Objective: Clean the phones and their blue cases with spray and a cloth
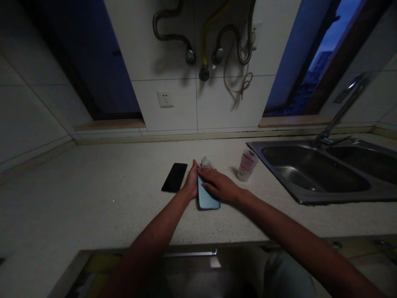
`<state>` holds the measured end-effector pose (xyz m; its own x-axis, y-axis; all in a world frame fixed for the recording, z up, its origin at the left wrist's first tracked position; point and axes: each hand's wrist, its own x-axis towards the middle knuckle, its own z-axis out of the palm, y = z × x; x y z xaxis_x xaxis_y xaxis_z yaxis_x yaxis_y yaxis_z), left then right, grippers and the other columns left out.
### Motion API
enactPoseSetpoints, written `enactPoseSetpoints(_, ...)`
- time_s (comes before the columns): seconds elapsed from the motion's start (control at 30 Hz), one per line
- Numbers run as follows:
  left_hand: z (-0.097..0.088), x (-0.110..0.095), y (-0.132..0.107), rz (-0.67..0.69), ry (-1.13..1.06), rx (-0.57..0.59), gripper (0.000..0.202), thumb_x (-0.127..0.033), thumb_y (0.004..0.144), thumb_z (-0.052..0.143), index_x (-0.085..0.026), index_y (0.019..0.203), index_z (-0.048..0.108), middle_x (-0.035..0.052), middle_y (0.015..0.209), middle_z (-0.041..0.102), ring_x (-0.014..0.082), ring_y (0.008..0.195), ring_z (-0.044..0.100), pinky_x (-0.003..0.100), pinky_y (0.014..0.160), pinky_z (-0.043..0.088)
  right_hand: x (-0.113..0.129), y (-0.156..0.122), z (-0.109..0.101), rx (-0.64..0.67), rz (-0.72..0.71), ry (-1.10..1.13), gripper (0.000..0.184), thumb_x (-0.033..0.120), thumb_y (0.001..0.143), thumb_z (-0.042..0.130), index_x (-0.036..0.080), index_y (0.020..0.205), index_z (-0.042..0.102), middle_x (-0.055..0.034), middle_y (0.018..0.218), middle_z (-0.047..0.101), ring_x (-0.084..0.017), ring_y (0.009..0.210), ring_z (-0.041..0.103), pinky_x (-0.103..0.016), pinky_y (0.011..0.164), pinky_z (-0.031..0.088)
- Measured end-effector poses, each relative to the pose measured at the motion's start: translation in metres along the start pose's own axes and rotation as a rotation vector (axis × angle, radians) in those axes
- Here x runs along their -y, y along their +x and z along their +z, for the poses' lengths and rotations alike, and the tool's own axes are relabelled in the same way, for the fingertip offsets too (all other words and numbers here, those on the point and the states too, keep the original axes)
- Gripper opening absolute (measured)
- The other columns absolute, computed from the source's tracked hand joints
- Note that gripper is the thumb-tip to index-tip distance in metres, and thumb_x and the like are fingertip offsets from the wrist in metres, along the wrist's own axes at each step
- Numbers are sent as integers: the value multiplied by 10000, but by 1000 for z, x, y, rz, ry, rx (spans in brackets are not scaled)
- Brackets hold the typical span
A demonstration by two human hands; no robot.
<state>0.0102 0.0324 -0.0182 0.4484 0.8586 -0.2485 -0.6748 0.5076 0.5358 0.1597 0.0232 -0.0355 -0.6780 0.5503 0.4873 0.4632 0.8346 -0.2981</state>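
Note:
A light blue phone (208, 200) lies on the worktop with its plain, pale face up. My left hand (192, 180) is closed along its left edge, thumb pointing away from me. Across the phone's upper part lies my right hand (221, 185), fingers stretched out flat and thumb apart, covering the far end. Just beyond those fingertips is a crumpled white tissue (206, 162), partly hidden by the hand; whether the fingers touch it I cannot tell. A black phone (175, 177) rests to the left of my left hand, dark screen up.
A plastic cup (247, 165) with red print stands to the right, near the steel double sink (294, 198) and its tap (339, 109). The pale worktop (93, 194) runs along a tiled wall with a socket (165, 99) and hoses. A drawer handle (192, 253) is below the front edge.

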Motion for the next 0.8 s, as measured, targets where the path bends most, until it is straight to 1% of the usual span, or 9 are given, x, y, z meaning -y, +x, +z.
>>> enactPoseSetpoints(0.1,1,-1,1,22,-29,-47,677,-634,976,347,-87,1116,721,178,913,768,313,871,747,456,879,568,5,2,-4,11,-49,-15,433,234,988,495,129,1398,583,-188,1445,580,-286,1376,531,-504,1135,452)
enactPoseSetpoints(0.2,-1,-4,4,108,-68,-129,624,-589,987,358,-91,1111,712,170,894,765,299,833,748,459,829,583,13,4,-6,12,-123,8,335,201,970,525,133,1258,681,-178,1328,671,-274,1294,601,-464,1096,486)
enactPoseSetpoints(0.27,-3,-7,6,176,-81,-169,570,-555,990,380,-100,1101,704,160,892,763,286,826,748,451,809,588,18,4,-6,1,-140,35,274,204,969,536,133,1161,718,-171,1252,711,-272,1224,639,-455,1060,502)
enactPoseSetpoints(0.4,-10,-16,6,265,-77,-202,530,-549,988,389,-116,1062,685,141,859,754,270,800,742,441,777,591,28,4,-10,58,-177,157,240,250,999,514,153,1010,733,-123,1054,758,-221,1029,684,-388,958,521)
enactPoseSetpoints(0.47,-11,-20,5,271,-68,-212,545,-562,989,367,-118,1028,679,136,833,748,257,756,735,427,747,592,30,4,-14,117,-203,221,261,275,1013,498,158,963,725,-93,948,758,-193,939,683,-341,899,517)
enactPoseSetpoints(0.53,-11,-22,5,264,-53,-206,547,-564,986,360,-118,997,677,135,817,745,251,732,729,414,729,591,30,4,-20,178,-214,244,292,294,1027,476,156,942,718,-78,893,751,-173,874,674,-309,850,503)
enactPoseSetpoints(0.63,-10,-23,4,240,-47,-174,541,-559,978,373,-115,1005,681,145,831,748,270,773,735,433,753,587,26,4,-28,237,-223,143,338,345,1032,468,156,898,714,-71,824,732,-173,812,652,-319,821,479)
enactPoseSetpoints(0.73,-9,-22,4,207,-65,-148,545,-556,972,385,-111,1048,691,158,861,753,291,819,739,449,776,582,17,5,-34,195,-211,-48,359,378,1018,479,162,842,705,-81,803,710,-201,809,626,-382,858,462)
enactPoseSetpoints(0.8,-7,-21,4,188,-70,-134,559,-551,975,376,-106,1066,701,161,870,755,295,822,740,445,776,581,12,5,-35,144,-183,-125,328,350,1013,474,160,886,709,-103,884,718,-220,868,630,-415,898,463)
